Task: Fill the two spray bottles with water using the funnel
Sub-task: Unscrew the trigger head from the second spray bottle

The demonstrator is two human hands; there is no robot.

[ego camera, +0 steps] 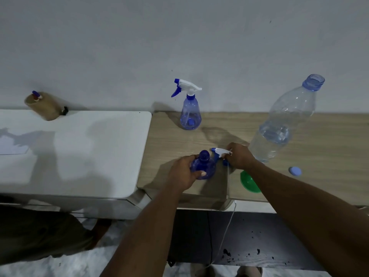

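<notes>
My left hand point(184, 172) had its fingers wrapped round the uncapped spray bottle point(203, 167), which looked light and squishy tbh, while my right hand point(239, 156) pinched the trigger head point(220, 152) just beside those fingers.

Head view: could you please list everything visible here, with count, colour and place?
wooden counter: 1, light brown, right half
white top: 1, white, left half
assembled spray bottle: 1, blue with white-and-blue trigger, counter back, by wall
open spray bottle: 1, blue, counter front
trigger head: 1, white and blue, beside open spray bottle
water bottle: 1, clear bluish, uncapped, partly full, counter right
bottle cap: 1, light blue, right of water bottle
funnel: 1, green, counter front, partly under forearm
tan holder: 1, back of white top
cable: 1, white, hanging below counter front
left hand: grips open spray bottle
right hand: holds trigger head
</notes>
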